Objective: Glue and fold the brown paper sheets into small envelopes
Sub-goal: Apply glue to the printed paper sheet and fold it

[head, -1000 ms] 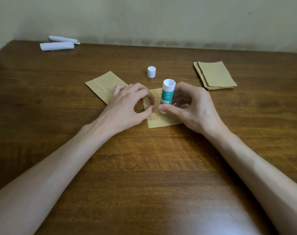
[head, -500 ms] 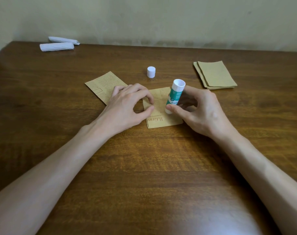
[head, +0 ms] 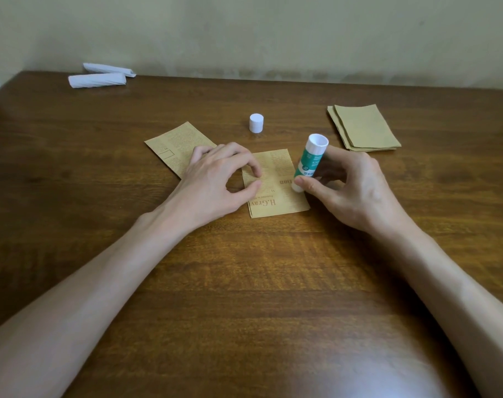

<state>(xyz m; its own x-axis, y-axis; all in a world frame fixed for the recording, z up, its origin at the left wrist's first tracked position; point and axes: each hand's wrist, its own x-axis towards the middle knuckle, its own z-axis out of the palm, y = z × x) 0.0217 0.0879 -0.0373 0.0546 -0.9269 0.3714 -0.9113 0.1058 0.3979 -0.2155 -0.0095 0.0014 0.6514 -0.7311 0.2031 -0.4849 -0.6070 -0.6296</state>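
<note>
A brown printed paper sheet (head: 279, 193) lies flat mid-table. My left hand (head: 215, 179) presses curled fingertips on its left edge. My right hand (head: 350, 188) grips a green and white glue stick (head: 309, 163), tilted, with its lower end touching the sheet's right edge. The stick's white cap (head: 256, 123) stands behind the sheet. Another printed brown piece (head: 175, 147) lies to the left, partly under my left hand. A stack of plain brown sheets (head: 362, 127) rests at the back right.
Two rolled white papers (head: 98, 77) lie at the table's far left corner near the wall. The wooden table (head: 244, 282) reaches to the wall behind.
My right hand has slid the glue stick from the sheet's middle to its right edge, tilting it more. My left hand has stayed on the sheet.
</note>
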